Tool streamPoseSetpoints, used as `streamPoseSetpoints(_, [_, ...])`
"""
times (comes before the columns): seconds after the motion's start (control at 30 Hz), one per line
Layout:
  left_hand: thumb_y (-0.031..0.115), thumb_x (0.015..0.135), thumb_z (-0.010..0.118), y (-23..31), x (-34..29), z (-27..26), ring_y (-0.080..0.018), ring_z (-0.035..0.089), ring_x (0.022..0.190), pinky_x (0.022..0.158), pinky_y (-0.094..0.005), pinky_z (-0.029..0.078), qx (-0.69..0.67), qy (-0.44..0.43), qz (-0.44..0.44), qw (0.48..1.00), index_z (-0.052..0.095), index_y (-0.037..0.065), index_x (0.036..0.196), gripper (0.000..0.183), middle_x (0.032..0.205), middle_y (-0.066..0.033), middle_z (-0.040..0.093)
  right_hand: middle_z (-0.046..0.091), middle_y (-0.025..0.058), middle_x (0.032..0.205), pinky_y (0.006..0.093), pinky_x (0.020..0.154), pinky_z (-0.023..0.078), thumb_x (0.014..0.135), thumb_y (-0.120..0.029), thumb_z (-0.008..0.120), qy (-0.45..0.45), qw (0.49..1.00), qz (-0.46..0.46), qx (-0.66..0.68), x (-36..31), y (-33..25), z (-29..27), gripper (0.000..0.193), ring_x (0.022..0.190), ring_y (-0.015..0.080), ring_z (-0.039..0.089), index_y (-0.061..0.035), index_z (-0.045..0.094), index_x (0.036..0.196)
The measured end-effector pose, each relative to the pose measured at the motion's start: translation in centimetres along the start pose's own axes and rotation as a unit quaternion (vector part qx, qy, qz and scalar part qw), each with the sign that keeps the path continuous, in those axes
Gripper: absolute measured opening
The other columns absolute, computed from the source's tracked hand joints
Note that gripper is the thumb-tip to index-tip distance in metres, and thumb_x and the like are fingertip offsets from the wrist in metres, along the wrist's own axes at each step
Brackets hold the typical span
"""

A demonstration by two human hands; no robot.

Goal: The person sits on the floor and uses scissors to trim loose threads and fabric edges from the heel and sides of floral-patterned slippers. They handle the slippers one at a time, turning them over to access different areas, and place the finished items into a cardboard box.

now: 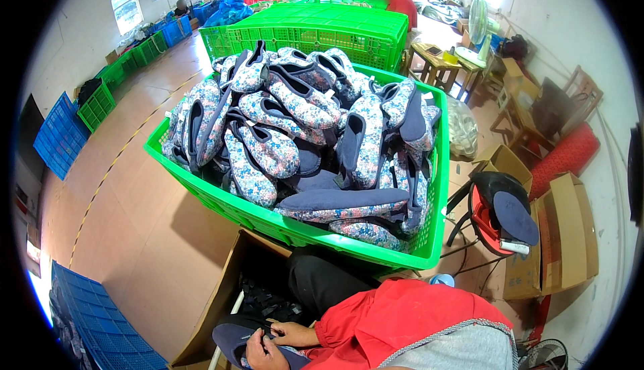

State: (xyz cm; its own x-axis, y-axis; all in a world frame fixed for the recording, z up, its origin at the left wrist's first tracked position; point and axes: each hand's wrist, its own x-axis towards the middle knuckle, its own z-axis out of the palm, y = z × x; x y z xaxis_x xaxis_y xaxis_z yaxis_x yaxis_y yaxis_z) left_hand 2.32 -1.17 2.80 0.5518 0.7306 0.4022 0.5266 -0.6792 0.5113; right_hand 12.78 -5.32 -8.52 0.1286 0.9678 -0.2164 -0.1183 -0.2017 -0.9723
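A slipper with a dark navy sole and floral fabric [231, 334] lies low in my lap, partly cut off by the lower edge. My left hand [265, 353] is closed on it, fingers bent over its upper part. Right beside, my right hand [294, 334] comes from a red sleeve, its fingers curled at the slipper's opening; whether they pinch a small piece is too small to tell. In front of me a green plastic crate [429, 252] is heaped with floral slippers [268, 148], several with navy soles showing.
An open cardboard box [221, 289] with black material stands beside my knee. Blue crates [100, 316] are at the left. Behind the slippers are more green crates [308, 24]. To the right are a stool [486, 222], cartons [567, 229] and a fan [477, 24]. Another person [401, 4] is farther back.
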Motion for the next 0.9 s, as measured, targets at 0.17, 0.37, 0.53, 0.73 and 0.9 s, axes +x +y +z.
streamPoseSetpoints(0.17, [0.012, 0.092, 0.061, -0.02, 0.01, 0.07, -0.0345, 0.066, 0.087, 0.077, -0.0404, 0.052, -0.004, -0.002, -0.003, 1.000, 0.068, 0.001, 0.106, 0.019, 0.096, -0.0174, 0.069, 0.052, 0.0124, 0.088, 0.0344, 0.069, 0.042, 0.085, -0.024, 0.065, 0.009, 1.000, -0.006, -0.002, 0.14, 0.47, 0.13, 0.026, 0.080, 0.0228, 0.052, -0.0010, 0.053, 0.087])
streamPoseSetpoints(0.37, [0.011, 0.092, 0.061, -0.11, -0.06, 0.11, -0.0349, 0.066, 0.086, 0.077, -0.0407, 0.052, -0.006, -0.001, -0.001, 1.000, 0.068, 0.000, 0.106, 0.019, 0.096, -0.0177, 0.069, 0.052, 0.0124, 0.087, 0.0345, 0.069, 0.042, 0.085, -0.024, 0.066, 0.002, 1.000, -0.001, -0.013, 0.02, 0.05, -0.01, 0.026, 0.080, 0.0230, 0.051, -0.0009, 0.053, 0.087])
streamPoseSetpoints(0.53, [0.011, 0.092, 0.061, 0.02, 0.01, 0.05, -0.0355, 0.066, 0.086, 0.077, -0.0410, 0.052, -0.011, 0.001, -0.002, 1.000, 0.068, 0.000, 0.106, 0.019, 0.096, -0.0182, 0.069, 0.051, 0.0124, 0.087, 0.0346, 0.070, 0.042, 0.085, -0.024, 0.065, 0.002, 1.000, -0.020, -0.009, 0.07, 0.47, -0.01, 0.026, 0.080, 0.0231, 0.051, -0.0011, 0.054, 0.087])
streamPoseSetpoints(0.73, [0.011, 0.092, 0.061, 0.10, 0.05, -0.01, -0.0353, 0.066, 0.087, 0.078, -0.0409, 0.052, -0.007, -0.001, -0.005, 1.000, 0.068, 0.000, 0.106, 0.020, 0.096, -0.0181, 0.069, 0.052, 0.0124, 0.087, 0.0342, 0.070, 0.042, 0.085, -0.023, 0.065, 0.012, 1.000, -0.027, -0.005, 0.15, 0.75, 0.15, 0.025, 0.079, 0.0232, 0.051, -0.0011, 0.054, 0.087])
streamPoseSetpoints(0.9, [0.012, 0.092, 0.061, 0.12, 0.05, -0.11, -0.0351, 0.066, 0.087, 0.078, -0.0408, 0.052, -0.010, -0.008, -0.013, 1.000, 0.068, 0.001, 0.107, 0.020, 0.096, -0.0180, 0.069, 0.052, 0.0125, 0.087, 0.0340, 0.070, 0.042, 0.085, -0.023, 0.065, 0.007, 1.000, -0.014, -0.016, 0.00, 0.05, 0.04, 0.025, 0.079, 0.0232, 0.052, -0.0009, 0.054, 0.087])
